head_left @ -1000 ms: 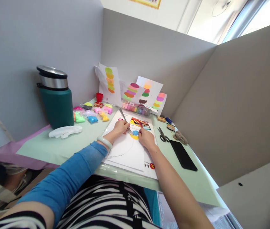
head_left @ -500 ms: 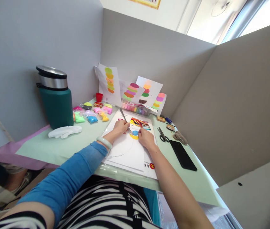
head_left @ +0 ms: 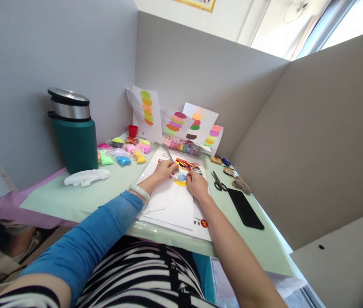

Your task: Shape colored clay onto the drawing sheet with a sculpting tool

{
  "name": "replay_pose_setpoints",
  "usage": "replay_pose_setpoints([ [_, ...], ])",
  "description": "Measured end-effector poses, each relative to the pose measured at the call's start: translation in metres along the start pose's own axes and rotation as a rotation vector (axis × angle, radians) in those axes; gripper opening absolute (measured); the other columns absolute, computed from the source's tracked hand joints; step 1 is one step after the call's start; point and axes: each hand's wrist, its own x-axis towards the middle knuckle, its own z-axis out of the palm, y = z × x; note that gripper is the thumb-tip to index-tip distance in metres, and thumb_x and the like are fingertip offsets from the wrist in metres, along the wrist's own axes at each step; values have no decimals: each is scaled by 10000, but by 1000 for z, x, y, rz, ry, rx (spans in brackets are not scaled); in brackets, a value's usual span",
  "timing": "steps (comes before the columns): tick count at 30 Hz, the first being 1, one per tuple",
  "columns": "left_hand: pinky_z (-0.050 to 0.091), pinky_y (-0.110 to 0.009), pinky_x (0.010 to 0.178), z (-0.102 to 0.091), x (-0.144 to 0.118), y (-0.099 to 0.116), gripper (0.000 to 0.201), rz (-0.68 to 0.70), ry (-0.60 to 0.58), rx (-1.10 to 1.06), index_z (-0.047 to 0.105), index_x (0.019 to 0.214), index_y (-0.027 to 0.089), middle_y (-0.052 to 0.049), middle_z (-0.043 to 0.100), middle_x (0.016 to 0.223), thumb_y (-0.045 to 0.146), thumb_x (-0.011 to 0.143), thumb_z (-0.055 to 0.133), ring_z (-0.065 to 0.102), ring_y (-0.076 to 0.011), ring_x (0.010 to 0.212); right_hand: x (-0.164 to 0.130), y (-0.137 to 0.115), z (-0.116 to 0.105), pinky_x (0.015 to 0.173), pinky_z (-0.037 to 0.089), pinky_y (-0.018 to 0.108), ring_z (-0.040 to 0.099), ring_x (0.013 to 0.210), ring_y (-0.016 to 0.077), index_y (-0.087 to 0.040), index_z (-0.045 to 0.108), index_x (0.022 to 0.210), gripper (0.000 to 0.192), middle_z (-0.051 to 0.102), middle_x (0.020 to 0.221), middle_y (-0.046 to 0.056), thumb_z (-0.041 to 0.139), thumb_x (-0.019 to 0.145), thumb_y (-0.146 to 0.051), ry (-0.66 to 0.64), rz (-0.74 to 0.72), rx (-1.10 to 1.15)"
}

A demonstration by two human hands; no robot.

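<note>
Head camera shows the left hand [head_left: 164, 170] gripping a metal fork [head_left: 172, 162] slanted up-left, its tines down on the blue clay patch [head_left: 181, 177] just right of it, while the right hand [head_left: 196, 185], fingers curled, presses the white sheet [head_left: 168, 205] beside that patch.

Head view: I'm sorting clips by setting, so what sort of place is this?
Probably a partitioned craft desk: grey divider panels wall in a table with modelling clay packets, colour sample sheets and scissors.

Both arms reach forward, left hand [head_left: 164, 170] fisted in a grip, right hand [head_left: 195, 184] pressing palm-down.
</note>
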Motion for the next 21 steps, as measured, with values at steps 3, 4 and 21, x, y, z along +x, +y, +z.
replay_pose_setpoints([
  [3,419,-167,452,3,-2,1,245,72,-75,-79,644,764,117,2,609,586,304,807,491,527,-75,450,-2,-3,-4,669,357,229,577,797,150,-205,604,919,367,651,854,30,301,911,-411,79,-71,144],
  [4,419,-167,456,3,-3,2,246,98,-97,-98,636,749,115,5,598,576,310,805,497,525,-75,456,-3,-5,-5,668,358,223,574,781,143,-204,610,907,386,649,834,23,295,912,-427,77,-119,199],
  [21,372,-168,472,2,-12,10,283,162,-137,-44,612,720,131,35,526,528,388,788,515,492,-81,497,-5,-7,-2,637,371,212,499,636,117,-172,627,811,284,596,697,-4,419,836,-363,-24,-319,500],
])
